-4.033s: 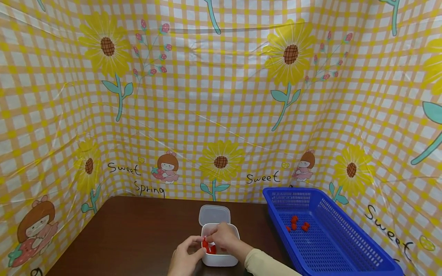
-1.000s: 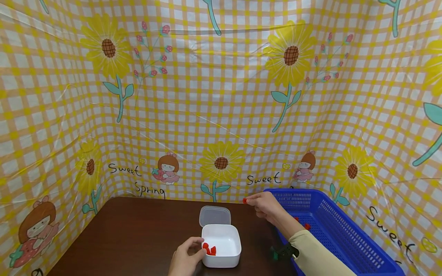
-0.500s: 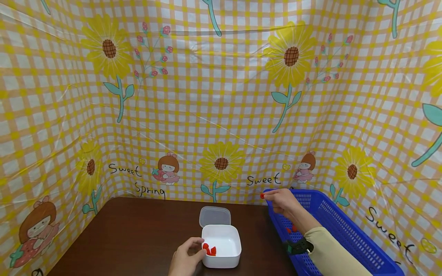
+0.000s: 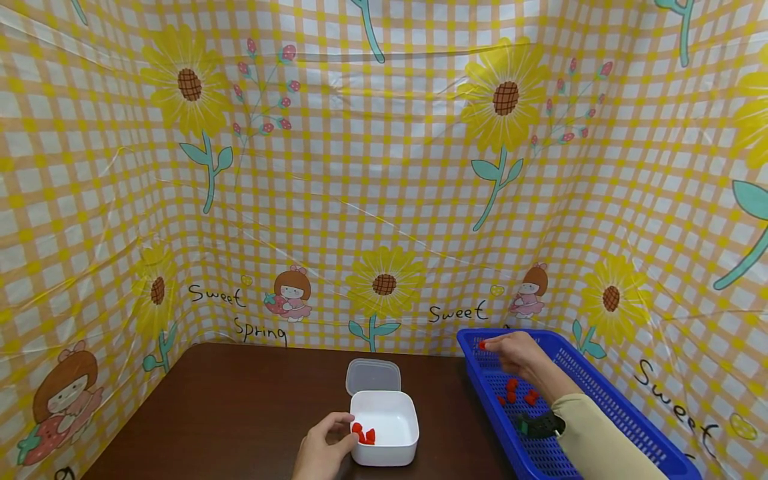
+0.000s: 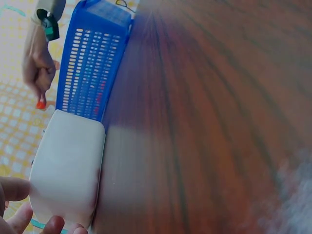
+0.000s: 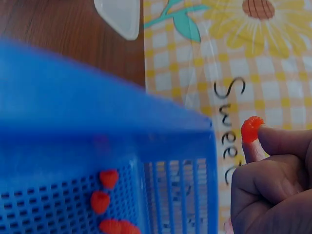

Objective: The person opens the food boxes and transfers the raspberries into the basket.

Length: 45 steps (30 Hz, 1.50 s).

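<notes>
In the head view my right hand (image 4: 519,353) pinches a red raspberry (image 6: 252,128) between thumb and index finger; its drupelets show in the right wrist view. That hand is above the far left end of a blue basket (image 4: 621,410), where several red raspberries (image 4: 511,390) lie. My left hand (image 4: 324,445) holds the left side of a white box (image 4: 384,456), thumb and fingers at its wall. Inside the box, a few red raspberries (image 4: 366,435) sit against the left side. The left wrist view shows the box's outer wall (image 5: 68,165) with fingertips at its edge.
A translucent lid (image 4: 373,377) lies behind the box on the dark brown table (image 4: 240,407). A checked, flowered cloth (image 4: 384,167) hangs at the back and both sides. The basket's perforated walls rise at the table's right.
Four seconds ago my right hand was in the box. Over the last second it has travelled right with the raspberry, from left of the basket to above it. The left hand keeps its place.
</notes>
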Each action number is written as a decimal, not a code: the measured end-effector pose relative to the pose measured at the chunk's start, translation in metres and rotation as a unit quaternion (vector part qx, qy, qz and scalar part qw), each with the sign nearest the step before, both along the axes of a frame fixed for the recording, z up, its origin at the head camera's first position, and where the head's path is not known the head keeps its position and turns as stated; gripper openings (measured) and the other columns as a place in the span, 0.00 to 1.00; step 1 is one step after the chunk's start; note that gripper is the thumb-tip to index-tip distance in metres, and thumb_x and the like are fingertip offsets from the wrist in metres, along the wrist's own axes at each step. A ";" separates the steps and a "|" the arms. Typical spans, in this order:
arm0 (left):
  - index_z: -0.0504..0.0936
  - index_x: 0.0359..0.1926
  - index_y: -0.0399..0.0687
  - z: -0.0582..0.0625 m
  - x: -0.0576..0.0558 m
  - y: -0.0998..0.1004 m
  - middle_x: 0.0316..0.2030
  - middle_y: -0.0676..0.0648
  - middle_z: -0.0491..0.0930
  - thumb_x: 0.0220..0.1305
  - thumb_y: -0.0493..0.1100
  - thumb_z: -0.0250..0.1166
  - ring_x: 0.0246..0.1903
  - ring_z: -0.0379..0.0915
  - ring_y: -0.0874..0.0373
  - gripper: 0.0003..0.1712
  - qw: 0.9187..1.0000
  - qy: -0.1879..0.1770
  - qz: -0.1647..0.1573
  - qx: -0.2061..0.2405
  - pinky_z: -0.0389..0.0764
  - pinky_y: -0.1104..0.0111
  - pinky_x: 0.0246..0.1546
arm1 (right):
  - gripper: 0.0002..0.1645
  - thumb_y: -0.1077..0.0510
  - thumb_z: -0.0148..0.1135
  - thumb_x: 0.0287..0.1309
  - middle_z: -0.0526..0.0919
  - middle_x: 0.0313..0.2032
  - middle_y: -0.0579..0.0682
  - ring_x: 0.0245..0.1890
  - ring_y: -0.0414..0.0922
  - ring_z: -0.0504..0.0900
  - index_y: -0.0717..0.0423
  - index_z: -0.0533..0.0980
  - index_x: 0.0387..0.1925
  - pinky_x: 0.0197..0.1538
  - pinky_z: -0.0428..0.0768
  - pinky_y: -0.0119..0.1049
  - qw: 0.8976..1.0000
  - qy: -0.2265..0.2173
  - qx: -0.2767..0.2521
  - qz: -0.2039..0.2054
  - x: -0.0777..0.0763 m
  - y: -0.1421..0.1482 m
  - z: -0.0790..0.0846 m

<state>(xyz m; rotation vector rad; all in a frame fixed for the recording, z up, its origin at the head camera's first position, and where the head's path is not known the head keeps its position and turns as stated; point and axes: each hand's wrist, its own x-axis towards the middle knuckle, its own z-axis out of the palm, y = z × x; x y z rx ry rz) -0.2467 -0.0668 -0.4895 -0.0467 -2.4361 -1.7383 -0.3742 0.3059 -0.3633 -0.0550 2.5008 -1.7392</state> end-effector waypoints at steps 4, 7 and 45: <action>0.84 0.48 0.48 -0.001 0.000 0.000 0.38 0.49 0.85 0.59 0.42 0.71 0.37 0.78 0.57 0.16 1.000 0.003 0.000 0.001 0.74 0.62 0.36 | 0.26 0.67 0.58 0.65 0.59 0.13 0.40 0.11 0.35 0.53 0.82 0.69 0.60 0.18 0.59 0.32 1.000 0.000 0.023 -0.019 -0.001 0.012 -0.006; 0.84 0.48 0.49 -0.002 0.000 0.000 0.38 0.50 0.85 0.58 0.42 0.71 0.37 0.78 0.57 0.16 1.000 0.006 0.001 0.000 0.74 0.62 0.36 | 0.25 0.67 0.58 0.65 0.57 0.11 0.40 0.10 0.36 0.53 0.81 0.71 0.58 0.18 0.59 0.32 0.999 -0.009 0.036 -0.030 -0.002 0.020 -0.009; 0.84 0.48 0.48 -0.002 -0.001 -0.001 0.38 0.49 0.84 0.59 0.42 0.71 0.37 0.78 0.56 0.15 1.000 -0.005 -0.002 0.003 0.76 0.61 0.37 | 0.24 0.53 0.66 0.63 0.52 0.12 0.39 0.12 0.35 0.49 0.68 0.78 0.52 0.18 0.55 0.31 0.999 -0.037 0.034 -0.008 0.007 -0.019 0.002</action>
